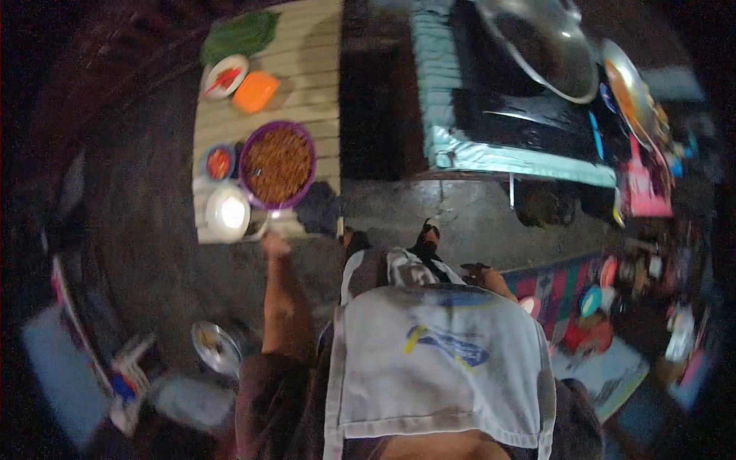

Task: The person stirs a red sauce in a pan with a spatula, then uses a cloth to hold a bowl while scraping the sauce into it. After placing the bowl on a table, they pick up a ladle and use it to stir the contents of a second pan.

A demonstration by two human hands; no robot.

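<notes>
Head view: the left hand (276, 244) is blurred at the near edge of the slatted table (318, 61), fingers pointing toward it; whether they are closed on the pale strip (264, 227) beside them cannot be told. Just beyond the fingers lies the purple bowl (312, 147) of brown food (277, 165), with the white dish (228, 215) next to it, left of the hand. Farther out come the small bowl (207, 162) of red pieces (219, 162), the orange container (256, 92), the plate (211, 86) with something red on it, and green leaves (239, 37). Well apart, the right hand (479, 274) hangs open beside the apron (445, 360), fingers spread; beyond it is the teal-edged counter (521, 164), bearing a large metal pan (584, 80).
</notes>
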